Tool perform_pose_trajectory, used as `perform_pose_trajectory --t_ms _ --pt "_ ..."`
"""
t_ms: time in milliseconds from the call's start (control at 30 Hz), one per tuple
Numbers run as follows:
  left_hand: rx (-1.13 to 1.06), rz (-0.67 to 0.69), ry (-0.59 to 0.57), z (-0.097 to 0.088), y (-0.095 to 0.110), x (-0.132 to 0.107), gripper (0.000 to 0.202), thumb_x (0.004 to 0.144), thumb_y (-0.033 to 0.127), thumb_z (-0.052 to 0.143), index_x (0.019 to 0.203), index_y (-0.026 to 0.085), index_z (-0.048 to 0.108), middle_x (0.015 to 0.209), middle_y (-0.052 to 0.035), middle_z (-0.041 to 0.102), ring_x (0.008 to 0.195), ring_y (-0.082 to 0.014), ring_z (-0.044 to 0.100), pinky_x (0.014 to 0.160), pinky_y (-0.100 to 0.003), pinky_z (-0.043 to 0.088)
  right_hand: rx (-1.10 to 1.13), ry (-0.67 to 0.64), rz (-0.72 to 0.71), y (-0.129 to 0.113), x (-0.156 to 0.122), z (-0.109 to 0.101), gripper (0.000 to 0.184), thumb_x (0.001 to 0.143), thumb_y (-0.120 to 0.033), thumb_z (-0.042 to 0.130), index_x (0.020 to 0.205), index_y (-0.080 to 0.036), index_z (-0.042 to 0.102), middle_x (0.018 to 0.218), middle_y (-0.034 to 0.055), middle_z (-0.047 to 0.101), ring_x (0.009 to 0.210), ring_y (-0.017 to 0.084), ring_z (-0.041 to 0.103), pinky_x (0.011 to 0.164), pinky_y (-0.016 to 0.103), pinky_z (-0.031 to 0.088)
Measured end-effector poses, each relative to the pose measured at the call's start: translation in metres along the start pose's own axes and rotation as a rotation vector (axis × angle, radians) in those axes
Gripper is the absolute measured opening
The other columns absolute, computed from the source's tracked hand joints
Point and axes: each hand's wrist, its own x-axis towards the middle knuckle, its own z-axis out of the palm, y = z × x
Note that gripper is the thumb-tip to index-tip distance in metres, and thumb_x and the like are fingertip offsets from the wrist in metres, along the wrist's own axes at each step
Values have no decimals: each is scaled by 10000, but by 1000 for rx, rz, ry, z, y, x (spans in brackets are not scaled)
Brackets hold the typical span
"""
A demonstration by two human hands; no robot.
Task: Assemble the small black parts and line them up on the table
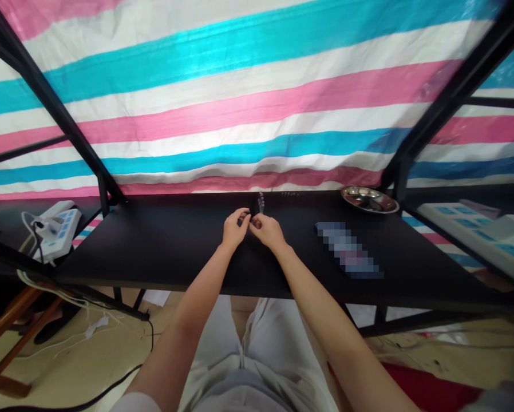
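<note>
Left hand [236, 227]: fingers curled. Right hand [267, 230]: fingertips drawn together. Whether either grips anything, cannot tell. Dark-grey, beaded-looking strip [261, 202]: just beyond right hand, at flat black table [162, 240]. Fingertip work; light, steady touch advisable.

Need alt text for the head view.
A person's left hand and right hand nearly meet over a black table, a beaded-looking item just beyond; whether they hold anything is unclear. A pixelated oblong and a metal dish sit to the right, a striped sheet behind.
</note>
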Motion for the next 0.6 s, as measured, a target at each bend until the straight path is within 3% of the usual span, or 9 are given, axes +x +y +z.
perform_pose_trajectory --t_ms 200,333,433,600 --pt "-165 -152 -48 5 -10 1 291 732 257 582 1005 160 611 777 -28 638 638 -99 561 649 -234 471 34 -2 17 2 -1 8 206 773 -354 476 666 -193 546 562 -9 526 507 110 446 515 223 293" --pt "-201 -210 -88 0 -25 10 221 702 258 610 883 141 660 740 -39 657 655 -126 589 667 -263 483 91 -39 8 5 -1 13 196 768 -341 485 826 -197 605 589 -17 550 522 110 476 535 215 338" --pt "-135 -285 -40 -19 -41 23 208 690 246 621 852 125 668 703 -48 660 661 -144 607 683 -276 483 129 -43 5 6 -2 14 234 773 -339 480 908 -198 609 606 -16 567 545 115 503 569 221 373" --pt "223 -438 107 -76 -71 41 221 686 258 627 871 147 676 763 -49 673 732 -163 613 723 -267 452 132 -34 -2 3 -2 11 214 782 -326 456 852 -204 617 612 -4 569 564 128 509 592 237 386"
